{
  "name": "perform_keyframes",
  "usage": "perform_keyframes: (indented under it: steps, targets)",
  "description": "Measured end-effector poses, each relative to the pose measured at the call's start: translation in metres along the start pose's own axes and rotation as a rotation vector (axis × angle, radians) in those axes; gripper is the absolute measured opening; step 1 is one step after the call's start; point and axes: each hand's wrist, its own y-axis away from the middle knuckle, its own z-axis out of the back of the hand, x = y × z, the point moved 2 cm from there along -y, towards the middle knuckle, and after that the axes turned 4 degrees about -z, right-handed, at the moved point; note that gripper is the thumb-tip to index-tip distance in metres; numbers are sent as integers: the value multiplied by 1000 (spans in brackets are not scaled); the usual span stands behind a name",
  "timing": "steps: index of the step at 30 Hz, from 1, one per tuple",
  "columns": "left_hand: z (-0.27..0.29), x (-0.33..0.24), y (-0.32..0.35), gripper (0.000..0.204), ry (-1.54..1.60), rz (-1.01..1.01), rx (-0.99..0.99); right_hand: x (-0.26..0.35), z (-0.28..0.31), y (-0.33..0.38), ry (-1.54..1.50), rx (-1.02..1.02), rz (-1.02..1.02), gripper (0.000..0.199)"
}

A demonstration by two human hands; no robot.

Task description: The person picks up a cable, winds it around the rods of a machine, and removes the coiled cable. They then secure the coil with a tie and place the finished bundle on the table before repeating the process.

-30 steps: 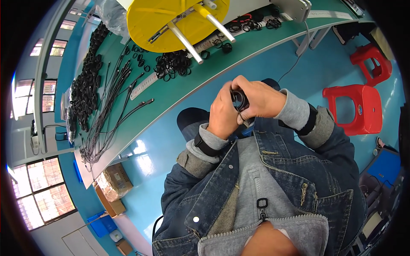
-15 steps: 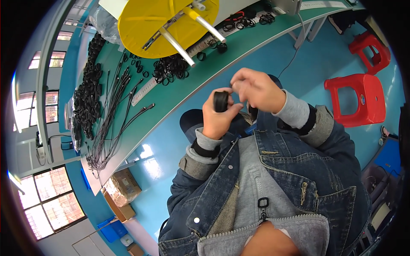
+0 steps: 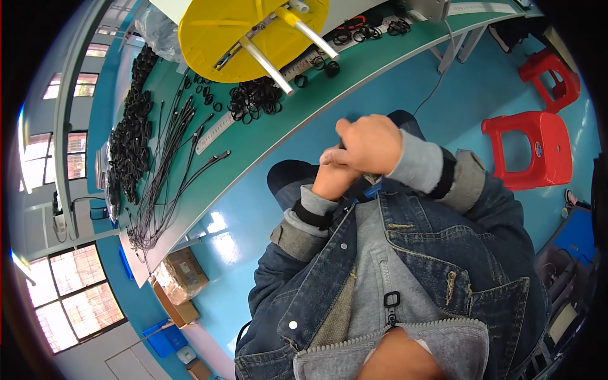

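Observation:
Over my lap, just off the table's front edge, my two hands are together. My left hand (image 3: 335, 180) is closed, and only a sliver of the black coil (image 3: 342, 145) shows between the hands; it looks like wound cable. Lying across the top of it, my right hand (image 3: 373, 144) is closed too, its fingers curled toward the coil. What sits inside the right fingers is hidden. On the green table (image 3: 278, 130) nearest my hands lies a heap of small black loops (image 3: 253, 98). Straight black cables (image 3: 168, 171) with connector ends are spread to its left.
A yellow disc (image 3: 215, 54) with protruding metal rods overhangs the table. A long pile of black coils (image 3: 128, 145) lines its far left side. Red stools (image 3: 550, 149) stand at the right, and a cardboard box (image 3: 180, 275) sits below the table's left end.
My right hand has come down and left onto the left hand, covering the black coil that showed before. The left hand has shifted slightly right and turned over the coil.

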Motion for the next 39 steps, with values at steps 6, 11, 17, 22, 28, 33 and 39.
perform_keyframes:
  steps: [6, 11, 17, 22, 28, 33, 39]
  targets:
    - [22, -14, 13, 47, 1430, 261, 107, -35, 25, -3, -827, 92, -271, 39]
    - [38, -15, 25, 55, 1444, 141, 77, -39, 3, 2, -808, 205, -288, 39]
    - [34, -25, 36, 40, 1516, 136, 205, 0, 5, -14, -605, -38, 133, 30]
    - [35, -28, 37, 27, 880, 304, 159, 7, -9, -27, -144, 432, 193, 27]
    - [29, -20, 33, 18, 544, 289, 90, 13, -25, -17, -67, 213, 248, 23]
    - [32, -17, 33, 20, 408, 209, 88, 3, -37, -18, -349, 195, 314, 26]
    - [16, -1, 37, 31, -435, -213, -473, 29, -26, -8, -425, 48, 397, 29]
